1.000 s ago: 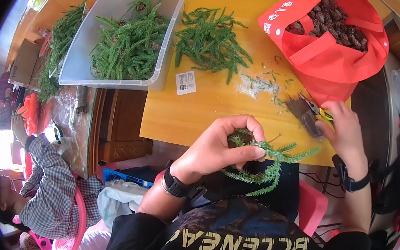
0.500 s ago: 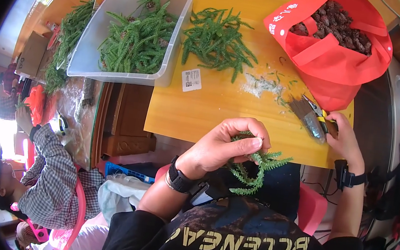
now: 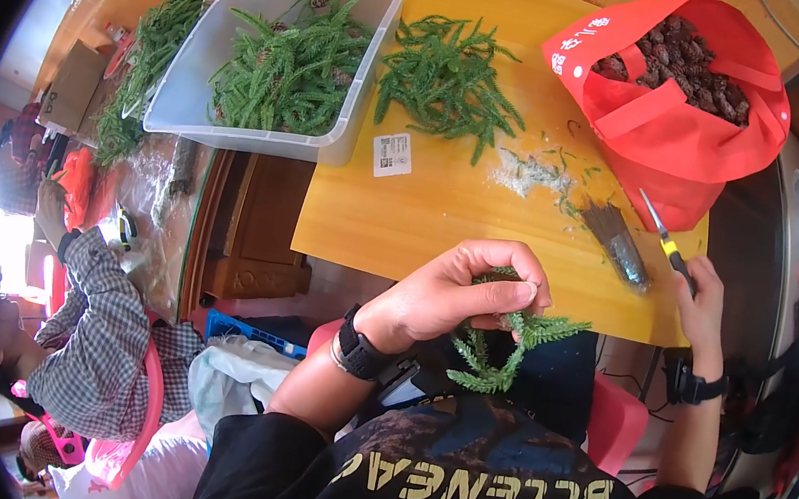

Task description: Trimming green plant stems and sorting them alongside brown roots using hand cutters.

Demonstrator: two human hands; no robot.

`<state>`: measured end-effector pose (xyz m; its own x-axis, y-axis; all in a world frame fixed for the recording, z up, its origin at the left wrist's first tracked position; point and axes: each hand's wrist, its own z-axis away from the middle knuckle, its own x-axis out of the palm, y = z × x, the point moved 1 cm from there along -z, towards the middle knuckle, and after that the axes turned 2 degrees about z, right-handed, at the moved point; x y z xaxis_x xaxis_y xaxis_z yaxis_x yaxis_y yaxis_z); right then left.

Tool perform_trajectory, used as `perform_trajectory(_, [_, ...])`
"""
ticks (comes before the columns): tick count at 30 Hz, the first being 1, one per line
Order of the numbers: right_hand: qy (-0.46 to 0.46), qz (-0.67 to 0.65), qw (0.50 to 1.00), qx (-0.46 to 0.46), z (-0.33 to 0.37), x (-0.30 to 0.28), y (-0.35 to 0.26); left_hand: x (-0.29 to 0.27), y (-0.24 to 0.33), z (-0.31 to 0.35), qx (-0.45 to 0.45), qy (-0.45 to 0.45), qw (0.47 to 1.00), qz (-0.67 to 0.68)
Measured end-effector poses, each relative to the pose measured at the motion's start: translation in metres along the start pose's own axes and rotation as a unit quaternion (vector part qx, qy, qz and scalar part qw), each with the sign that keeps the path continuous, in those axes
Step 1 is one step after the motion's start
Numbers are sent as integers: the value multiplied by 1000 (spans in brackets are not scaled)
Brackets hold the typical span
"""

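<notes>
Gripping the curled green sprig, the left hand is pinching thumb and fingers firmly together, just off the near edge of the bench. Over to the right hand — its fingers are clasping the yellow-and-black pliers, whose slim tip is pointing up toward the red bag.

The step in hand, I'm judging, is the working of that sprig, with the tool being readied; the next move is likely calling for a steady left pinch and the tip turning inward, clear of the thumb. Whether anything is sitting inside the curl, I'm not able to tell.

Containers now: the translucent tub is standing at the bench's left edge, holding heaped green cuttings with brown cones peeking through. A loose green pile is lying just beside it. The red bag is gaping open, showing plenty of dark cones — and below it, a clear plastic sleeve is wrapping thin brown strands.
</notes>
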<state>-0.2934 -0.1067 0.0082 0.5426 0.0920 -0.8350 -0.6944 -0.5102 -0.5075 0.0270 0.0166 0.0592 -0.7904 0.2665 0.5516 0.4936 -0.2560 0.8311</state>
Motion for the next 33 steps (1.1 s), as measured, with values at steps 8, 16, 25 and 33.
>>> perform_trajectory(8, [-137,-233,960,-73,3,-19,-95,-2,-12,-10,5,-101,988,119])
perform_trajectory(16, [-122,-216,952,-179,-9,-12,-117,-6,-20,-9,8,-113,968,224])
perform_trajectory(25, [-102,-191,951,-222,-14,-10,-120,-5,-17,-9,3,-111,964,240])
perform_trajectory(33, [-87,-171,956,-223,-14,-10,-122,-7,-19,-10,12,-125,965,230])
